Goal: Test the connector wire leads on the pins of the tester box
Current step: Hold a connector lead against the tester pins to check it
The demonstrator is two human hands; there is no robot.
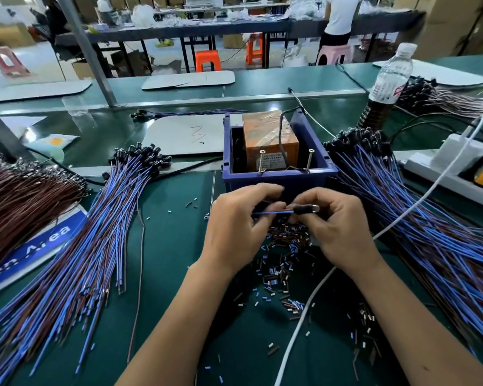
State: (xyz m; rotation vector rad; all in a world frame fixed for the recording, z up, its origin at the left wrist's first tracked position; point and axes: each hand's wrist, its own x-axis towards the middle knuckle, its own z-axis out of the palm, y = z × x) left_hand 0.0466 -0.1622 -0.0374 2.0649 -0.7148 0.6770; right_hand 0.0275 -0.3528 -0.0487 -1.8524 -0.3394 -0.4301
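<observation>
- Connector wire [273, 212]: one piece, blue lead with black connector and metal ring at its right end; held level above the green counter [173, 246], long axis running left to right.
- Left hand [234, 227]: fingers curled, pinching the blue lead toward its free end.
- Right hand [338, 224]: fingers curled round the black connector body; ring end showing beside the thumb.
- Tester box [271, 140]: orange, taped, seated in a blue bin [279, 176] directly beyond both hands; two upright screw pins [261, 161] at the bin's near rim.
- Key relation: pins lie just past and above the wire; left hand's lead end nearer the left pin; lead currently crosswise to the pins, apart from them, likely needing a forward swing.
- Stock: blue wire bundles left [101, 232] and right [418, 218] on counter.
</observation>
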